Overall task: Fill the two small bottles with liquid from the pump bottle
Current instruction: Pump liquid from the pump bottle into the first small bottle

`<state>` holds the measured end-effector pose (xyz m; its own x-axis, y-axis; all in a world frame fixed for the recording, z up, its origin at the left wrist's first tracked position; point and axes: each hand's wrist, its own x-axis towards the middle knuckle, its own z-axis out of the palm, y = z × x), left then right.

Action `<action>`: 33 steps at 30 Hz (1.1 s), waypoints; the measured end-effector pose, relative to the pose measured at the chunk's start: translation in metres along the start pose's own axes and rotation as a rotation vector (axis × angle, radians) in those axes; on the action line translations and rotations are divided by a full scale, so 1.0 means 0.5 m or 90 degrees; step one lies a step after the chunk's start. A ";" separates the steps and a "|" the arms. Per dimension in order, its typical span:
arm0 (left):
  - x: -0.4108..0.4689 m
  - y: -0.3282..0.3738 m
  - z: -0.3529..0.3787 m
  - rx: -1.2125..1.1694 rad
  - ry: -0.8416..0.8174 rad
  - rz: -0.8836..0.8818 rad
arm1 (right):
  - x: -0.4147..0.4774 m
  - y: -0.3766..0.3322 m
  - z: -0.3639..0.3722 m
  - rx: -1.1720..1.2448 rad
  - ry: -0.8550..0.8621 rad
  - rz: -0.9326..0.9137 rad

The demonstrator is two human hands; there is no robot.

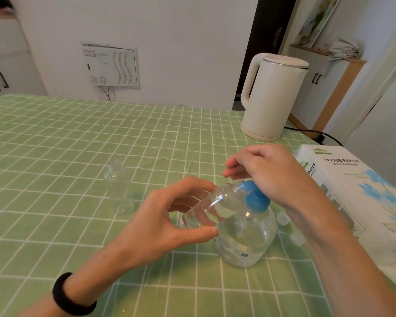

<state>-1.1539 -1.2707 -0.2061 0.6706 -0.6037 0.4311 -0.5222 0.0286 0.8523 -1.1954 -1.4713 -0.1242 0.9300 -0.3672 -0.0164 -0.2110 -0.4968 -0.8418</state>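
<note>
Left hand [169,216] grips one small bottle [206,209] at the pump bottle [247,239], loose-fingered right hand [268,172] pressing; second bottle [120,188] seemingly empty.

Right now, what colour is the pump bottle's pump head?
Blue: the pump head sits atop the clear pump bottle, seen in the head view.

We see bright, even, soft light with no clear source; only a faint shadow lies on the tablecloth [55,138] beneath the pump bottle [245,236]. Small glints streak its clear plastic, and wide-angle distortion bends lines toward the frame's edges.
</note>
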 end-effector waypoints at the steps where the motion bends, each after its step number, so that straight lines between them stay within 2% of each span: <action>1: 0.001 0.001 0.000 -0.001 0.001 0.003 | -0.002 -0.002 0.000 -0.005 0.009 -0.016; 5: 0.002 0.003 -0.002 -0.001 0.005 0.011 | -0.006 -0.007 0.001 -0.006 0.061 -0.085; 12: 0.002 -0.005 -0.002 0.012 0.001 0.000 | 0.010 0.008 0.006 -0.007 -0.023 0.009; 21: 0.003 0.001 -0.001 0.001 -0.002 0.005 | 0.000 -0.002 0.001 -0.026 0.044 -0.049; 33: 0.004 0.005 -0.008 0.045 0.009 0.021 | 0.010 0.008 0.007 -0.040 0.009 -0.016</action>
<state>-1.1517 -1.2686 -0.2021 0.6596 -0.5917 0.4635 -0.5797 -0.0079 0.8148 -1.1908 -1.4723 -0.1297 0.9310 -0.3649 0.0121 -0.2068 -0.5542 -0.8063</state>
